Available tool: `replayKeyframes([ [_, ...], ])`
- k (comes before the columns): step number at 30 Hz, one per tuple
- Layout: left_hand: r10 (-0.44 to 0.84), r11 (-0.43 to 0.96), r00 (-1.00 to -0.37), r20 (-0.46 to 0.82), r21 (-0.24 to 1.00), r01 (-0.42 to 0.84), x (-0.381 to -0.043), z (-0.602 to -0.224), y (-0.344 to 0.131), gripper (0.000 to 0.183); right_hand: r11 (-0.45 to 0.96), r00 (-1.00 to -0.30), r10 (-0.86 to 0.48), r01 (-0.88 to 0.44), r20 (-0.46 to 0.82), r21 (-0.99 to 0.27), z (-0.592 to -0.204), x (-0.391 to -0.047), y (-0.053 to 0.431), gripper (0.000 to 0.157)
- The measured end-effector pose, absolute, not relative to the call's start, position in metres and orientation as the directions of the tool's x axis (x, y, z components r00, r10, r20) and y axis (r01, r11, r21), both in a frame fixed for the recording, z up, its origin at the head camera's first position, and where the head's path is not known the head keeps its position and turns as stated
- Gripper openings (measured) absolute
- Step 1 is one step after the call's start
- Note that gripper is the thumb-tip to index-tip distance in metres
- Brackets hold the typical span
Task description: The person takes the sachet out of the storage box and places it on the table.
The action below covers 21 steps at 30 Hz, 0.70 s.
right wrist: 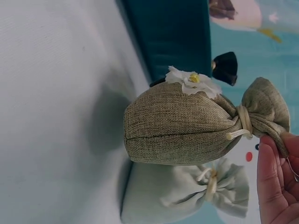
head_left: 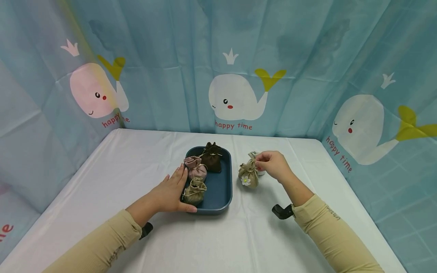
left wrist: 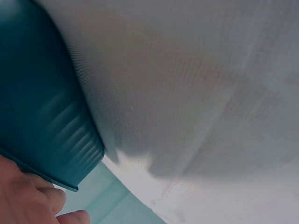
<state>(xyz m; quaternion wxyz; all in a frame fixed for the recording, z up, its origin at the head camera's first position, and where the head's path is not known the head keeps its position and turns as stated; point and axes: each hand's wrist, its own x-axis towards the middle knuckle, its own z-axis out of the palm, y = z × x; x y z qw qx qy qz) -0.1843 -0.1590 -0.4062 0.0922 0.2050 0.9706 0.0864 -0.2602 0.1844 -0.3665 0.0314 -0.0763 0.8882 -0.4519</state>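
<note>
My right hand [head_left: 273, 165] pinches the gathered neck of a tan drawstring pouch [head_left: 250, 175] with a white flower on its front. In the right wrist view, this pouch [right wrist: 180, 126] hangs close over the tablecloth, its shadow beside it. Behind it stands a pale drawstring pouch [right wrist: 159, 191], mostly hidden in the head view. My left hand [head_left: 168, 193] lies along the left side of a dark blue tray [head_left: 218, 195], fingers extended and thumb at the near rim. Inside the tray are a dark brown pouch [head_left: 212, 162], a pink pouch [head_left: 198, 173] and an olive pouch [head_left: 194, 194].
A white cloth [head_left: 252, 235] covers the table. Blue curtains [head_left: 164, 102] with whale prints surround its back and sides. The tray's right half shows its bare floor. Black wrist mounts [head_left: 282, 211] stick out below both sleeves.
</note>
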Motion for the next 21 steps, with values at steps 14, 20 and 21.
replayKeyframes([
  [14, 0.416, 0.900, -0.899, -0.138, 0.201, 0.386, -0.185, -0.407, -0.159, 0.129, 0.555, -0.989, -0.148, -0.074, -0.011, -0.828, -0.383, -0.269, 0.194, 0.008],
  [20, 0.419, 0.898, -0.899, -0.131, 0.210, 0.388, -0.184, -0.406, -0.159, 0.130, 0.553, -0.988, -0.148, -0.045, -0.045, -0.832, -0.389, -0.271, 0.193, 0.009],
  [21, 0.419, 0.897, -0.898, -0.131, 0.211, 0.388, -0.184, -0.405, -0.159, 0.130, 0.552, -0.987, -0.151, -0.044, -0.047, -0.833, -0.390, -0.271, 0.193, 0.009],
])
